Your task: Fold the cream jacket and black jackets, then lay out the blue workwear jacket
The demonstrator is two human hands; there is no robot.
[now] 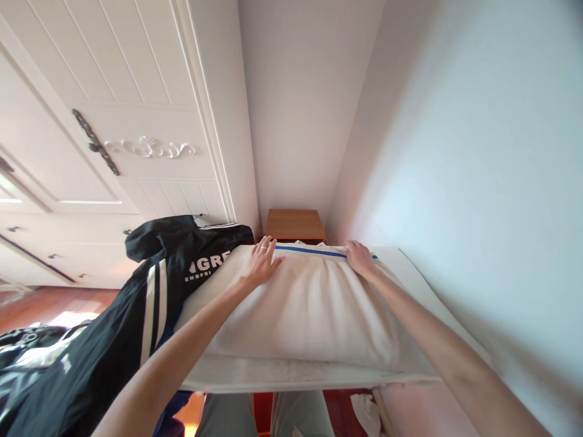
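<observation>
As the cream cloth (pixel 314 309) lies spread over the middle of the white-topped board (pixel 273 373), I record both of my hands at its upper edge, near the far end of the board. My left hand (pixel 263 261) rests on the left end of that edge, fingers extended and thumb set apart, so I note a wide hand laid on fabric rather than closed around it. My right hand (pixel 361 258) bends its fingers over the right end, at the blue stripe (pixel 310 250); whether the fabric is pinched beneath them, I cannot tell. Between the hands the stripe runs nearly straight, while loose folds fan out toward the near side of the board. A black jacket (pixel 177 243) with white lettering drapes over the board's left side, a wooden cabinet (pixel 296 223) stands beyond its far end, and a wall (pixel 478 152) rises along its right. In my assessment, the step in hand is setting and levelling the striped edge. In my judgement, the next move calls for light, even tension between both ends, then flat palms drawn toward the board's near side to ease the folds, without dragging the stripe askew or disturbing the jacket.
</observation>
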